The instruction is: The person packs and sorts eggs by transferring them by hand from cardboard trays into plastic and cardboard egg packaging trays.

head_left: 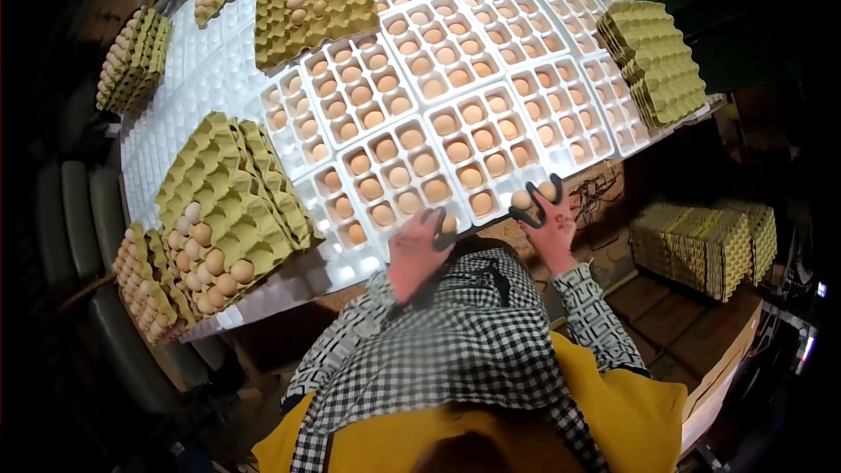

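Observation:
Both my hands wear pink gloves with dark fingertips. My left hand (422,250) is curled at the near edge of a white plastic tray (343,168) of brown eggs, with an egg (448,223) in its fingers. My right hand (550,226) holds two eggs, a paler one (521,201) and a browner one (547,190), between thumb and fingers, over the near edge of the neighbouring white tray (504,186). That tray has eggs in its back rows and one egg (482,203) at its near left corner.
More white trays of eggs (438,96) cover the middle and back of the table. Yellowish pulp trays holding loose eggs stand at left (206,158) and at the back (346,9). Stacked pulp trays are at the right end (653,66) and lower right (692,245).

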`<action>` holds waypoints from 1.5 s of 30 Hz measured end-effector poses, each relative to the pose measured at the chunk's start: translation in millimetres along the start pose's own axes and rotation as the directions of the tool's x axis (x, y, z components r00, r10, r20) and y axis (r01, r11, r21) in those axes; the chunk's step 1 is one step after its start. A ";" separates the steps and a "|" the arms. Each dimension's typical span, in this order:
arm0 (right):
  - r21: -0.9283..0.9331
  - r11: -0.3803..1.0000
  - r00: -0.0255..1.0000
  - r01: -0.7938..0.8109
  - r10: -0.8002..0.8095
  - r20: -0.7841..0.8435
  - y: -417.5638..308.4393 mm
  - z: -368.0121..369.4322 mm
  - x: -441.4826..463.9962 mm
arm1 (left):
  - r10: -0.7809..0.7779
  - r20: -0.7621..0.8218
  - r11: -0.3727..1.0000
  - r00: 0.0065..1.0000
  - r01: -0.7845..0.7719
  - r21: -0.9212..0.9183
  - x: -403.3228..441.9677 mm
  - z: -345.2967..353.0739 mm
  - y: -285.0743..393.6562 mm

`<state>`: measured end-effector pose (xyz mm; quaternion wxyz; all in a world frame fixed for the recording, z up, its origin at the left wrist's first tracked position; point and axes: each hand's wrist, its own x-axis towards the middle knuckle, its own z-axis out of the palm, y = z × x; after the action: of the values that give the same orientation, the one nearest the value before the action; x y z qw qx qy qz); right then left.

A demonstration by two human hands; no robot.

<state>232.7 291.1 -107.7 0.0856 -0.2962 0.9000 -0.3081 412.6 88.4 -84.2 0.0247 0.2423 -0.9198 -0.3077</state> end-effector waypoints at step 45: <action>0.855 0.508 0.766 -0.100 -0.509 0.393 -431.7 104.4 15.9 | -0.353 -0.497 0.433 0.793 -0.332 -0.838 -188.4 -294.4 -238.3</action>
<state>462.3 -44.8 71.0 0.4583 -0.4101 0.5150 -0.5971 738.6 -153.1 35.9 0.4424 0.2816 -0.5468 -0.6527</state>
